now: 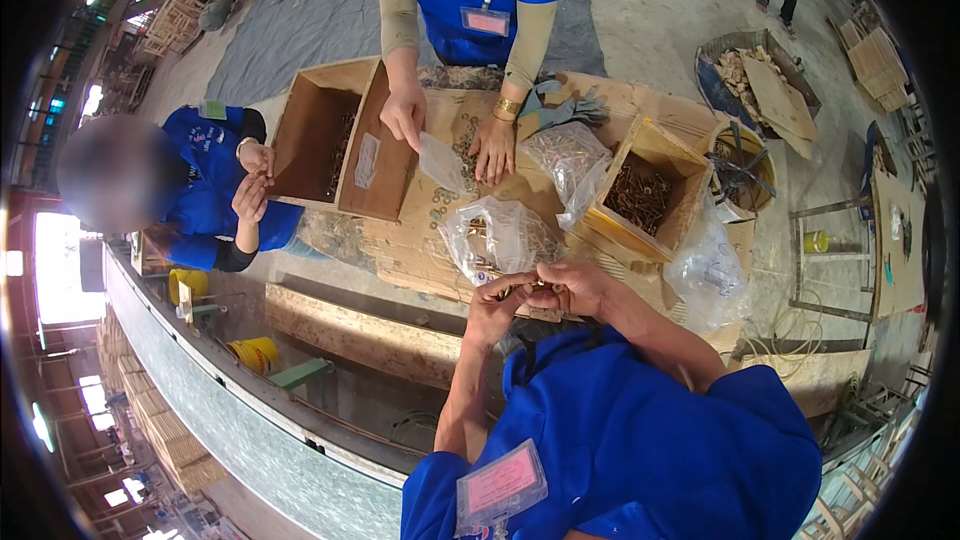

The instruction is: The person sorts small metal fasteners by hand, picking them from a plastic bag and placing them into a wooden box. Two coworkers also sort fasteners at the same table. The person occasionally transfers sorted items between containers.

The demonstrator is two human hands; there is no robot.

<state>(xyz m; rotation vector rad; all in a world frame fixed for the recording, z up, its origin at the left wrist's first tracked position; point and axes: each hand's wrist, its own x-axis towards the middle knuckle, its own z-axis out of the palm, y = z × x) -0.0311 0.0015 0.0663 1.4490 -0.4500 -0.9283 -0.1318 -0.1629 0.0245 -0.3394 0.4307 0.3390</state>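
In front of my chest, my left hand (493, 312) and my right hand (578, 290) meet with fingers pinched together. Between the fingertips are small brass-coloured metal pieces (535, 286), partly hidden, their exact kind too small to make out. Just beyond my hands lies a clear plastic bag (497, 240) with metal fasteners in it. Another clear bag of fasteners (570, 162) rests farther back. To the right stands a wooden box (618, 223) holding many dark golden screws or bolts (640, 195).
Cardboard (415, 255) covers the table. Across it, a co-worker's hands touch a small plastic bag (440, 162) and scattered small round metal pieces (442, 200). A larger wooden box (310, 135) stands left, by another co-worker's hands. Grey gloves (565, 112) and an empty-looking plastic bag (708, 275) lie right.
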